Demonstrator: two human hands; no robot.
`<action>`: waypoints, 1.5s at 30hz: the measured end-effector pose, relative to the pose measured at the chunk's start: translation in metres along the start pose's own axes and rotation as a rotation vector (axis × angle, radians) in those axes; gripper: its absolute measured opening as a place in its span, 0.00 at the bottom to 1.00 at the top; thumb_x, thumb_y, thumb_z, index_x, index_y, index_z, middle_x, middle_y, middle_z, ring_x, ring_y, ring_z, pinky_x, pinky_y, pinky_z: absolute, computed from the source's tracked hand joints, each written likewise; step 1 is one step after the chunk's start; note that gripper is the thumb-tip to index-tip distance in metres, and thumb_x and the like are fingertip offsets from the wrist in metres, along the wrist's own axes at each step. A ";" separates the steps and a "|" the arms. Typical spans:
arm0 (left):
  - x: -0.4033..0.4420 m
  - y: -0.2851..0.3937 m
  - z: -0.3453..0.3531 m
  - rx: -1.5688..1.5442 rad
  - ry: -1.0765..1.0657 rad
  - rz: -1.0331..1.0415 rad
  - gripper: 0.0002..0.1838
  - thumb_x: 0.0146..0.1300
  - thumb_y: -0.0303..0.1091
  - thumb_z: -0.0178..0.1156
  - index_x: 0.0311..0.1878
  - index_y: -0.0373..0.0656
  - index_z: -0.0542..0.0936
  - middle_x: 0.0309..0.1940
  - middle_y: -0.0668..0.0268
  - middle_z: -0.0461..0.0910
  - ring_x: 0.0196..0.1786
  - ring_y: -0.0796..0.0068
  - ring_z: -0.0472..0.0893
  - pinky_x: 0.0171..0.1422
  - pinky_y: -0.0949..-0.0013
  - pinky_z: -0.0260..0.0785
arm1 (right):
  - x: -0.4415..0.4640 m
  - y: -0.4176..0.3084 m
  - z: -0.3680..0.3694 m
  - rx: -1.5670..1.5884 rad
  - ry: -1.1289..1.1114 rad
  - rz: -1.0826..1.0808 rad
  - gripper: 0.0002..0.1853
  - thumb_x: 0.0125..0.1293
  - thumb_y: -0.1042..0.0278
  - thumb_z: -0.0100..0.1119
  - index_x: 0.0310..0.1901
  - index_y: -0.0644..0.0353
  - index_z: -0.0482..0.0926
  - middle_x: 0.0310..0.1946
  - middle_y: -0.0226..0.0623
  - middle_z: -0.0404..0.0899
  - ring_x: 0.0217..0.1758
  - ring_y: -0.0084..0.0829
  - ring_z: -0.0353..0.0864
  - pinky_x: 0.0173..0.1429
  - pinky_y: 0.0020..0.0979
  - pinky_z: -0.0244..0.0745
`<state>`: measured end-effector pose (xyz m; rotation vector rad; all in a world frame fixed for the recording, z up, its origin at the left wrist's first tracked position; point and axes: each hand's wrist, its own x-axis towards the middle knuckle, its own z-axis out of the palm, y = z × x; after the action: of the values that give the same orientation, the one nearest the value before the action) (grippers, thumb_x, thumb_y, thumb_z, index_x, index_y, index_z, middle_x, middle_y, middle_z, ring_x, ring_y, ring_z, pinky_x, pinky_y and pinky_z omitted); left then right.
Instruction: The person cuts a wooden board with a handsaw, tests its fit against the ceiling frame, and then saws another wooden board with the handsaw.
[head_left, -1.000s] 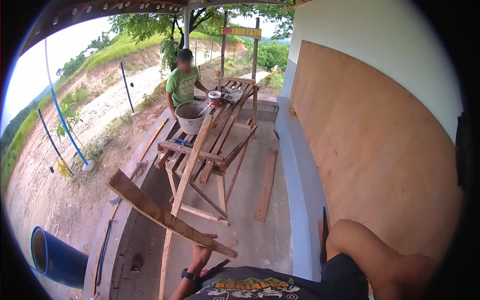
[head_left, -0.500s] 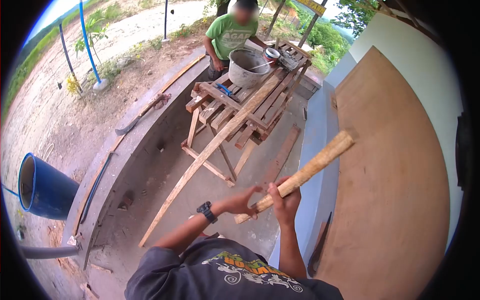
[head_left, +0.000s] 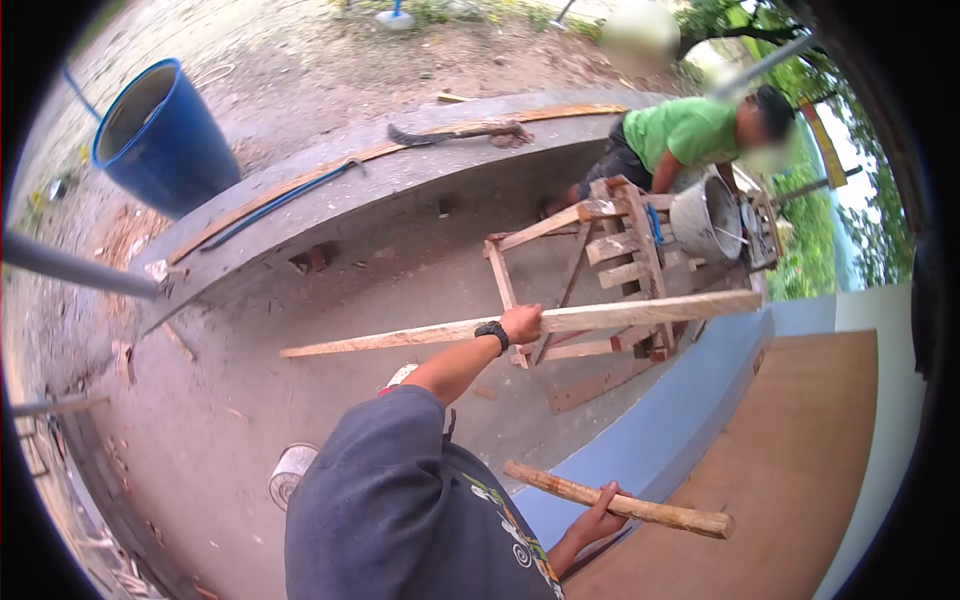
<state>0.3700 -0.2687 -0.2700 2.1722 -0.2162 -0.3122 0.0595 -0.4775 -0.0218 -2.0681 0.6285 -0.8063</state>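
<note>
My left hand (head_left: 521,325), with a black watch at the wrist, is closed around a long wooden plank (head_left: 610,314). The plank leans on the slatted wooden table (head_left: 640,240), its far end down on the concrete floor at the left. In my right hand (head_left: 602,508), low in the view, is a shorter, rough wooden piece (head_left: 680,515), gripped near its middle and held beside the blue wall base. The two pieces of wood are apart.
A person in a green shirt (head_left: 690,132) leans over the table beside a grey bucket (head_left: 706,218). A curved blade (head_left: 430,136) and blue saw (head_left: 275,206) lie on the concrete ledge (head_left: 330,150). A blue barrel (head_left: 175,150) stands outside; a pail (head_left: 292,470) is near me.
The view has swung round. My left hand has left the short wooden piece and taken hold of the long plank. My right hand keeps the short piece. The person in green now bends over the table.
</note>
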 end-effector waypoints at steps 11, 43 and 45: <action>-0.279 0.022 -0.255 0.038 0.777 0.310 0.30 0.59 0.49 0.76 0.58 0.46 0.76 0.46 0.57 0.83 0.46 0.48 0.84 0.47 0.53 0.78 | -0.035 0.005 0.028 0.106 -0.340 -0.103 0.15 0.75 0.63 0.67 0.43 0.68 0.75 0.33 0.40 0.81 0.35 0.31 0.81 0.43 0.35 0.79; -0.860 -0.289 -0.629 0.281 0.745 -0.232 0.25 0.66 0.46 0.72 0.55 0.43 0.72 0.41 0.50 0.85 0.47 0.43 0.86 0.49 0.50 0.78 | -0.478 -0.245 0.238 0.054 -1.066 -0.532 0.36 0.65 0.63 0.74 0.69 0.72 0.69 0.61 0.57 0.78 0.65 0.53 0.78 0.70 0.44 0.70; -0.876 -0.331 -0.634 0.288 0.637 -0.403 0.25 0.66 0.46 0.72 0.55 0.43 0.72 0.41 0.49 0.85 0.47 0.43 0.86 0.48 0.49 0.78 | -0.506 -0.252 0.249 0.002 -1.137 -0.474 0.36 0.65 0.63 0.74 0.69 0.72 0.69 0.60 0.55 0.79 0.64 0.50 0.79 0.70 0.42 0.71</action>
<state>-0.2606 0.6464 -0.0588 2.4708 0.5701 0.2126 -0.0624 0.1238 -0.0930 -2.2692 -0.4957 0.2184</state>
